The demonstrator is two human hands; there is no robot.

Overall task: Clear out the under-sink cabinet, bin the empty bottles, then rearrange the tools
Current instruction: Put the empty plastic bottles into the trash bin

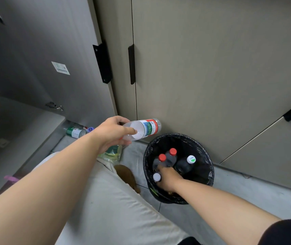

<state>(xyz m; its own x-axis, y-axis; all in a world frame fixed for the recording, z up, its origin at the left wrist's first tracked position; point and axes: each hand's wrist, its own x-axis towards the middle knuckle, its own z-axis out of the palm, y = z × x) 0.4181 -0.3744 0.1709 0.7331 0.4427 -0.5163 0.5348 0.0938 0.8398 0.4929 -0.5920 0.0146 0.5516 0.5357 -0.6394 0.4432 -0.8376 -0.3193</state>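
Observation:
My left hand (112, 132) grips the neck end of a clear plastic water bottle (145, 128) with a red, white and green label, held level just left of the bin. A round bin (210, 167) lined with a black bag stands on the floor by the cabinet doors. My right hand (166, 177) reaches down into it and holds a bottle with a white cap (156, 177). Two red-capped dark bottles (167, 157) and a dark bottle with a white-green cap (187, 163) lie inside the bin.
The open cabinet door (56, 55) stands at left; closed doors (212, 68) are behind the bin. A green-labelled bottle (74, 132) lies at the cabinet's base, and a yellow-green bottle (112, 154) stands under my left hand. A brown object (127, 175) lies by my knee.

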